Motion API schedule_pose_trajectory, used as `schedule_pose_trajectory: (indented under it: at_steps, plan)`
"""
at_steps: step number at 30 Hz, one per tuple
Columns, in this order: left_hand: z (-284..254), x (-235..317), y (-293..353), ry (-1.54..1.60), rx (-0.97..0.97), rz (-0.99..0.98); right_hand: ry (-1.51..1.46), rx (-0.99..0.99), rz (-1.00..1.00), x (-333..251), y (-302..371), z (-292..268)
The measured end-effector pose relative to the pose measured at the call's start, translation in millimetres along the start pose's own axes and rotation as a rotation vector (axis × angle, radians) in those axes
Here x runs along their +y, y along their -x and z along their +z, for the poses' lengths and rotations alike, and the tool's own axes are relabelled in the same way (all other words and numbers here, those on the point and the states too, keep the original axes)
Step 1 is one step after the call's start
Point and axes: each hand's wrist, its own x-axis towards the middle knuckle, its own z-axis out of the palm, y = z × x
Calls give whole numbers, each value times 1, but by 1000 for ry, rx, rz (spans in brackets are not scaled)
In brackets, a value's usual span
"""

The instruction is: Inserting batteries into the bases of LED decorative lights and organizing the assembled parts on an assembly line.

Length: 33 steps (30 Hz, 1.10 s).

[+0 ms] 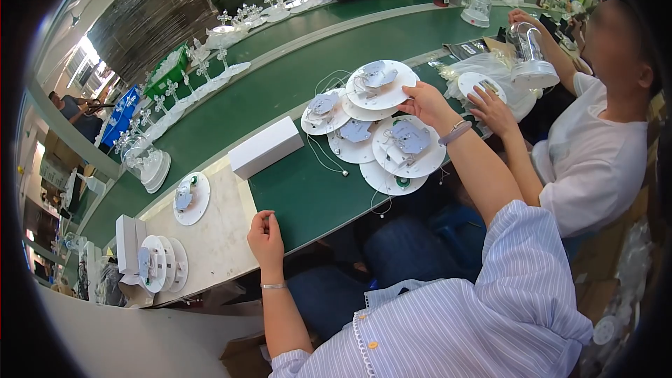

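Right of the white box, head view, your right hand has its fingers closed on the rim of the upper disc, a white round plate carrying a grey board. This plate lies uppermost at the far side of a heap of similar discs with thin wires, on the green table. On the box's near side, your left hand shows curled fingers; whether they hold anything cannot be told. Left of the box lies a single disc. Well right of it, a co-worker grasps a clear dome.
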Motion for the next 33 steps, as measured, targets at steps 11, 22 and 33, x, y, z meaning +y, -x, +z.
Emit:
schedule_pose_trajectory:
  at_steps: [11,22,33]
  plan:
    - [-2,1,3,8,-15,-6,865,143,-97,-9,4,-21]
    - [-1,0,2,-2,-14,-4,969,85,75,-17,20,-8]
    - [-7,-9,7,-79,44,46,1274,175,-759,-1,87,50]
